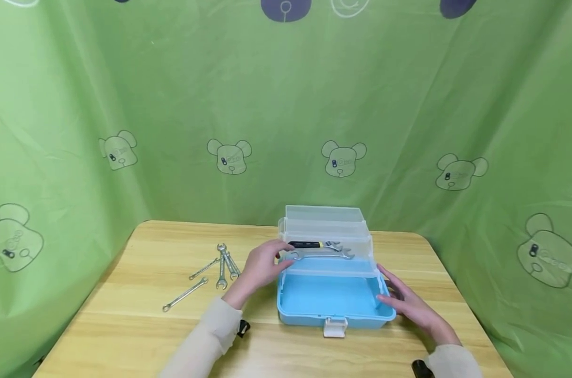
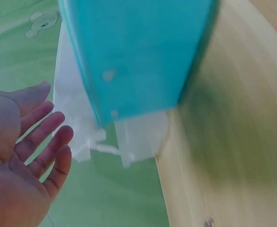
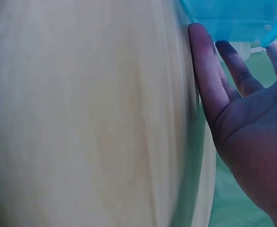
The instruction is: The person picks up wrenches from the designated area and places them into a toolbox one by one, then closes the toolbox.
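A light-blue toolbox [image 1: 335,319] stands unlatched with its clear tray [image 1: 357,269] raised behind the base. In the tray lie an adjustable wrench [image 1: 306,244] with a black-and-yellow handle and a silver wrench [image 1: 324,254]. My left hand [image 1: 262,264] is at the tray's left end, fingertips close to the wrench ends. The left wrist view shows this hand with loosely bent fingers [image 2: 43,137] and nothing in them. At the box's right side, my right hand [image 1: 411,304] touches the wall with spread fingers, the thumb over the rim. Its fingers [image 3: 204,66] look straight in the right wrist view.
Several silver wrenches lie left of the box: a small pile [image 1: 222,268] and a separate wrench [image 1: 185,295] nearer the front. The wooden table [image 1: 139,273] has rounded far corners. A green curtain [image 1: 286,105] with bear heads surrounds it at the back and sides.
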The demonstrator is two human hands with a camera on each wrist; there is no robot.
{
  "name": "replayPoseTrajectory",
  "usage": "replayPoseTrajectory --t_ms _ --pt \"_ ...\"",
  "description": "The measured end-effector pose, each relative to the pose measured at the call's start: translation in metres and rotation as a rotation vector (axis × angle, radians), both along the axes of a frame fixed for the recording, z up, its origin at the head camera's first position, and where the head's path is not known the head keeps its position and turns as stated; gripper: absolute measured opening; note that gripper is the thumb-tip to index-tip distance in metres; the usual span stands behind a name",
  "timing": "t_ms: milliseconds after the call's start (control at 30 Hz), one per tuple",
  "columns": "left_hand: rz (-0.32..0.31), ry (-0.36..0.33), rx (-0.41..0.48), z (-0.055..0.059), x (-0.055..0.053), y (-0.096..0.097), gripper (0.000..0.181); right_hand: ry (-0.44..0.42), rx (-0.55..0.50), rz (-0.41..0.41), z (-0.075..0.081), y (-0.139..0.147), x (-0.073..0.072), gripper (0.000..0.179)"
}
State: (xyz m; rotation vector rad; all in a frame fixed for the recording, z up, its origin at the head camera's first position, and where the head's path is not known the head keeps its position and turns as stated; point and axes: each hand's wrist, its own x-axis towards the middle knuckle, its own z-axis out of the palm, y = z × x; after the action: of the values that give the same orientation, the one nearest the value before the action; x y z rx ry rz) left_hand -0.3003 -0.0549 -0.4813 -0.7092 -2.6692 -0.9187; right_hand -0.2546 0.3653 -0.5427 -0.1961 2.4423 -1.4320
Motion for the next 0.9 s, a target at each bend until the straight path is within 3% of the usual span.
replayPoseTrajectory --t_ms 200,500,700,900 --pt "0.071 -0.055 0.03 -0.012 -0.003 -0.04 0.035 -0.019 -0.001 -0.008 0.001 0.0 0.0 0.087" --pt "0.191 -0.233 0.072 -0.037 -0.012 -0.1 0.044 -0.013 0.005 -0.005 0.0 0.004 0.001 0.087" --pt "0.268 -0.293 0.073 -0.048 -0.008 -0.125 0.054 -0.031 -0.013 -0.01 0.001 0.002 0.001 0.086" --pt "0.305 -0.319 -0.002 -0.057 0.001 -0.137 0.068 -0.038 -0.028 -0.003 0.003 0.0 0.001 0.087"
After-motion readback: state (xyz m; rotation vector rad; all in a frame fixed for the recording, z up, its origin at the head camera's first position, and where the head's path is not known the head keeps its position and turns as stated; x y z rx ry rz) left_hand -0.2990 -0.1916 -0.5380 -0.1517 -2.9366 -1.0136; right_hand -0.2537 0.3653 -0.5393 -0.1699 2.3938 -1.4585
